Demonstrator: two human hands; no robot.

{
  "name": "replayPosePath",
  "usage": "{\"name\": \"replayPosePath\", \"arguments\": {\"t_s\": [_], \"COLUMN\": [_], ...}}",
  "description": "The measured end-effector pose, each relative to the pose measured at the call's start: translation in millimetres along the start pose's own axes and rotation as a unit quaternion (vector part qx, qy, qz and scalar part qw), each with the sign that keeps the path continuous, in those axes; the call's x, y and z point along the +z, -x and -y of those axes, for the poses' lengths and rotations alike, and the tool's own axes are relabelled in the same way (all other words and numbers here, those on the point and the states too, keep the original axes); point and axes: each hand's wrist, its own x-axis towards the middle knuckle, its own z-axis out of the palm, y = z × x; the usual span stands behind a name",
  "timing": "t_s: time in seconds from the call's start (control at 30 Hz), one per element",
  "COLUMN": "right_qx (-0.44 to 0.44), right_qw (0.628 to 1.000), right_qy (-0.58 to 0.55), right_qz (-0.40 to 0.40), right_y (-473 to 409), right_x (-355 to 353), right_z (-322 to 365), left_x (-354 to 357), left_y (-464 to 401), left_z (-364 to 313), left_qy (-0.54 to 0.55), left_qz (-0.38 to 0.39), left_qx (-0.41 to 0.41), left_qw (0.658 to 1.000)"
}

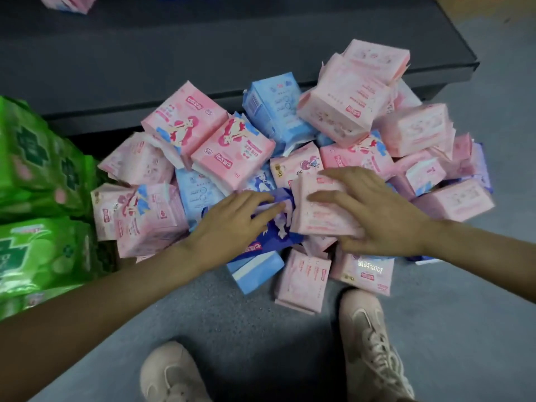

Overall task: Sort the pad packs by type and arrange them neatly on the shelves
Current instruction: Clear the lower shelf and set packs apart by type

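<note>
A heap of pad packs lies on the grey floor before a low dark shelf. Most are pink, some with a cartoon figure, some pale pink; a few are light blue and dark blue. My left hand rests with straight fingers on a dark blue pack at the heap's near side. My right hand grips a pale pink pack, fingers over its top and thumb under its near edge. The two hands lie close together.
Green packs are stacked at the left on the floor. A few pink packs sit on the shelf's far left. My two beige shoes stand on the floor near the heap. A cardboard box corner shows top right.
</note>
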Motion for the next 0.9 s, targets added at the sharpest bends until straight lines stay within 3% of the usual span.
{"name": "replayPosePath", "arguments": {"t_s": [0.1,0.17,0.33,0.47,0.63,0.77,0.9], "right_qx": [-0.032,-0.007,-0.002,-0.042,-0.113,-0.124,-0.111], "right_qw": [0.998,0.998,0.998,0.999,0.991,0.99,0.988], "right_qy": [0.029,0.011,0.016,-0.013,-0.022,-0.005,0.015], "right_qz": [0.043,0.065,0.064,-0.007,-0.062,-0.069,-0.104], "right_y": [2,5,14,10,-17,-66,-133], "right_x": [18,26,38,22,-18,-66,-105], "right_z": [5,6,-5,-2,-14,-32,-52], "left_x": [2,-3,-7,-20,-59,-99,-114], "left_y": [0,-4,-9,-12,-32,-58,-83], "left_z": [-6,-7,-4,0,24,68,130], "left_qy": [0.012,0.039,0.064,0.103,0.17,0.14,0.11], "left_qz": [0.0,0.01,0.046,0.055,0.088,-0.023,-0.11], "left_qx": [0.014,0.012,0.02,0.021,0.087,0.045,-0.105], "left_qw": [1.0,0.999,0.997,0.993,0.978,0.989,0.982]}}
